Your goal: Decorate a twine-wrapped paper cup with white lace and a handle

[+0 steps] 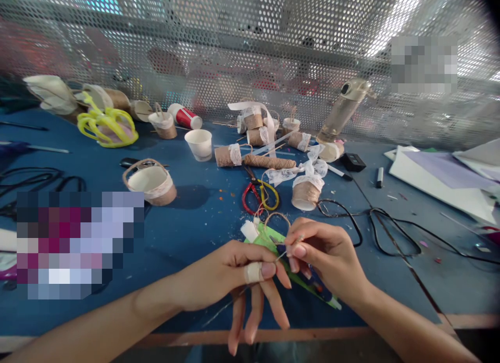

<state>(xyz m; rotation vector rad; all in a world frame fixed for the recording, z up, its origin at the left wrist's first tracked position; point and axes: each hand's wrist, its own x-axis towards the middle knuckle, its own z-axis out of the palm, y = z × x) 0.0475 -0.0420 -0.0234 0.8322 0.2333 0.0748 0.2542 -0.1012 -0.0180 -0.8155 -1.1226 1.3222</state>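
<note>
Near the front edge of the table, my left hand [246,279] pinches a thin strand of twine [281,256] between thumb and forefinger, its other fingers hanging loose. White tape wraps the left thumb. Close on its right, my right hand [324,253] is closed in a pinch on the same strand. Just beyond the fingers a loop of brown twine curls up. Beneath both hands lies a bright green piece [269,238], with a dark blue item partly hidden over it. Scissors [261,195] with red and yellow handles lie beyond, beside a twine-wrapped cup [307,193] topped by a lace bow.
A twine-wrapped cup with a handle [154,183] and a plain white paper cup [198,144] stand to the left. A twine roll [269,162], several small wrapped cups and a clear bottle [344,110] sit farther back. Black cable [385,233] and papers [441,180] lie right; perforated metal mesh rises behind.
</note>
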